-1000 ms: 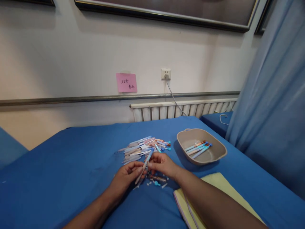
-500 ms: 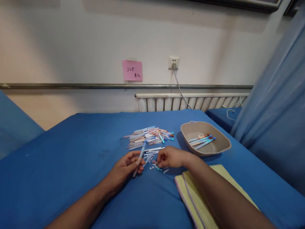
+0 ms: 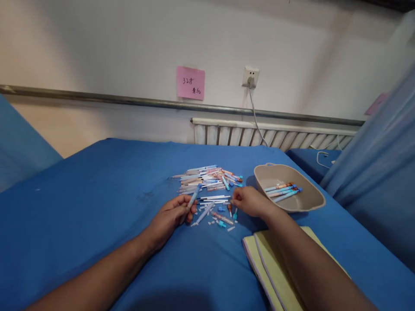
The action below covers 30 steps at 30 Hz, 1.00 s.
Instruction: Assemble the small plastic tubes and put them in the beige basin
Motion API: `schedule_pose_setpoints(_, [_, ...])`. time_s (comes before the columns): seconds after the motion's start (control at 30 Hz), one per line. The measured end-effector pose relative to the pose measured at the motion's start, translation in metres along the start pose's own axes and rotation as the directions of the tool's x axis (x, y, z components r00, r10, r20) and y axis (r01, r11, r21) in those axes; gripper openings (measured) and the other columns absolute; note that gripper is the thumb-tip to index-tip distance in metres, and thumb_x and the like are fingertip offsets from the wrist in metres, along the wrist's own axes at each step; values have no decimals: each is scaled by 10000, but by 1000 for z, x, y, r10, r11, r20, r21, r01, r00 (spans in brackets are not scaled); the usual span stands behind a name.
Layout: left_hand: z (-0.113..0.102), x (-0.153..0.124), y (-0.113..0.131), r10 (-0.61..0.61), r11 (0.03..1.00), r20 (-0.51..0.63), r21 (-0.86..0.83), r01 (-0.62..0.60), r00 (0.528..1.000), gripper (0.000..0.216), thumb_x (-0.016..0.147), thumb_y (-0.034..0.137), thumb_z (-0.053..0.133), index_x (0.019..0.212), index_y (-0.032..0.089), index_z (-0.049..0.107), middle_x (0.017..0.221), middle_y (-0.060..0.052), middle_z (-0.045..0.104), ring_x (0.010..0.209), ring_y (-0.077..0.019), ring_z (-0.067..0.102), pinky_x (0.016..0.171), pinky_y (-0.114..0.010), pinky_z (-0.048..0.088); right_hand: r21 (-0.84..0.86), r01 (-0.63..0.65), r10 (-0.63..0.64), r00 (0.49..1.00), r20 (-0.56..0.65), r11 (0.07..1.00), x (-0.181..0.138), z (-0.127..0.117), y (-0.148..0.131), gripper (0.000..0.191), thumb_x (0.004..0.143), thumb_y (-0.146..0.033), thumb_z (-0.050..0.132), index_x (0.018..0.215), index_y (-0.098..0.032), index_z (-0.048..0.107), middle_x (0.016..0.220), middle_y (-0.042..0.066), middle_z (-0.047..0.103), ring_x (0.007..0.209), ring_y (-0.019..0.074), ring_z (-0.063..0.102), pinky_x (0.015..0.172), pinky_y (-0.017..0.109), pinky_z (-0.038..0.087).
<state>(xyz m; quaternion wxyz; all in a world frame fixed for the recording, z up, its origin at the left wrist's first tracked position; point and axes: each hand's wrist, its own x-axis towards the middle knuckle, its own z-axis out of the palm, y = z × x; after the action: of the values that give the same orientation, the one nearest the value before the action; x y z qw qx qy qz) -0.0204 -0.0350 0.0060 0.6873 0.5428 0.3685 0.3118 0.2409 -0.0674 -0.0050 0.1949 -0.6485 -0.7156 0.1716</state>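
Note:
My left hand [image 3: 177, 211] is closed around a light blue pen [image 3: 194, 196], its darker blue end pointing up and away. To the right, my right hand [image 3: 248, 201] has its fingertips pinched at the right ends of several white refill sticks [image 3: 214, 198]; whatever is in the pinch is too small to make out. Between the hands lie a pale blue pen barrel [image 3: 205, 213], a pink patterned barrel [image 3: 222, 217], a teal pen part [image 3: 222, 224], a brown-orange part [image 3: 230, 208] and small white tips. A pile of pens and pen parts [image 3: 201, 178] lies just beyond.
A beige basin [image 3: 314, 199] on the right has several assembled-looking pens [image 3: 282, 190] inside. Under my right forearm lies a folded yellow cloth [image 3: 262, 255]. Blue cloth [image 3: 81, 207] covers the table. A wall rail, radiator [image 3: 240, 134] and plugged-in socket are behind; a blue curtain [image 3: 382, 181] hangs right.
My right hand has moved up and to the right, away from the small parts, uncovering the barrel and coloured pieces. My left hand still holds the light blue pen. The view has tilted slightly.

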Motion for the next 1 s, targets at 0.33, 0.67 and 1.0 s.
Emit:
schedule_pose_setpoints(0.33, [1,2,-7,-7,997,57,81,2,998,114,756,247,544,819,152,552,710,10,550,556,-95,454,549,-222,348,-170,-65,93,982,164,983,-11,-6,-14,269,651,-441,710,706,-190,627,613,13,609,535,132,488,469,236,240])
schedule_pose_setpoints(0.67, [0,1,-10,39,976,96,211,-58,995,173,763,315,548,848,165,555,751,2,582,613,-111,494,601,-238,403,-134,-64,88,980,181,989,-13,-1,-15,181,729,-255,618,891,-180,588,753,26,644,654,140,544,533,224,280])
schedule_pose_setpoints(1.0, [-3,1,-8,96,910,90,396,-124,991,243,805,391,501,865,166,572,743,13,578,629,-116,488,605,-227,396,657,35,20,997,-76,753,6,8,-7,156,798,-288,508,905,-176,525,636,-35,525,584,118,508,584,237,402])
